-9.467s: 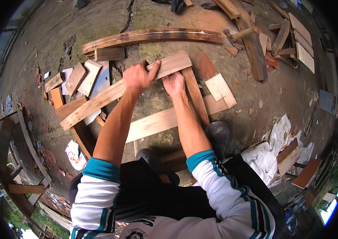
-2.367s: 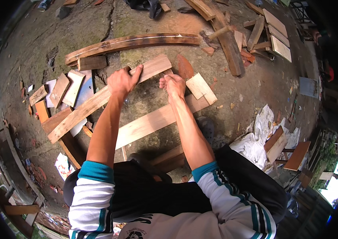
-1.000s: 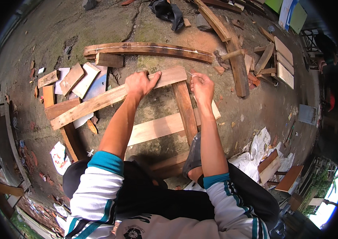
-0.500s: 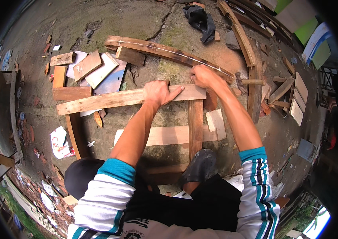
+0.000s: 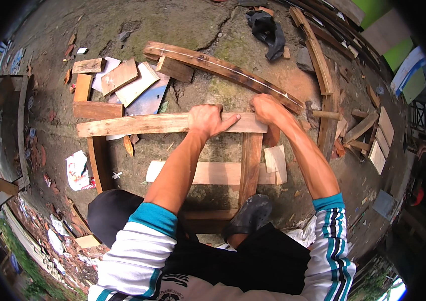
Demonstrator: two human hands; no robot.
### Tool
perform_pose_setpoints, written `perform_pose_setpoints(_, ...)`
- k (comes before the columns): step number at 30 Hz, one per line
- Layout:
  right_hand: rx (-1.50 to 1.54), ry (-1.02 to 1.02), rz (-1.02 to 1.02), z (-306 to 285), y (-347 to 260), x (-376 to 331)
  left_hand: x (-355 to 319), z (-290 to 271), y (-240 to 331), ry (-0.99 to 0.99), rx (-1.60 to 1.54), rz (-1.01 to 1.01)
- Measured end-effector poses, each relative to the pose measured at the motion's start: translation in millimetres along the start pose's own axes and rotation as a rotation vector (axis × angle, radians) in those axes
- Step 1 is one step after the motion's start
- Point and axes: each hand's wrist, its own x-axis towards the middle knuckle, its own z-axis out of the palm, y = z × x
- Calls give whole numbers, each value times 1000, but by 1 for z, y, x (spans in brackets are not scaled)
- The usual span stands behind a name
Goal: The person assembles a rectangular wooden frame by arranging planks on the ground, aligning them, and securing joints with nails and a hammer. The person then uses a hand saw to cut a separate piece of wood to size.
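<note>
One bare left hand (image 5: 206, 120) grasps a long, pale, flat wooden plank (image 5: 137, 124) from above, thumb laid along its top. The bare right hand (image 5: 268, 108) is curled at the plank's right end; I can't tell from here whether it pinches anything. The plank spans two brown squared timbers (image 5: 250, 168). Beyond it stretches a long brown wooden beam (image 5: 223, 70) with a white line.

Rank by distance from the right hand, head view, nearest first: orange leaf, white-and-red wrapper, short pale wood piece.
1. Short pale wood piece: below the right hand in the picture.
2. Orange leaf: to the left, below the left half of the held board.
3. White-and-red wrapper: farthest left.
</note>
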Motion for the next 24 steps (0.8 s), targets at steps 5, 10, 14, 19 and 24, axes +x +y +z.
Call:
perform_pose_setpoints(5,122,-95,-5,-53,-35,-9,-1,2,-8,64,-12,-7)
perform_pose_setpoints(10,-8,117,-32,-58,-48,-25,-4,5,-11,44,-15,-13)
perform_pose_setpoints(14,-14,171,45,-11,-15,-12,0,10,-4,83,-44,36)
perform_pose_setpoints(19,15,133,37,19,-1,-2,-1,3,-7,41,-17,3)
perform_pose_setpoints(24,-64,64,117,6,-13,-11,-1,3,-2,13,-28,19)
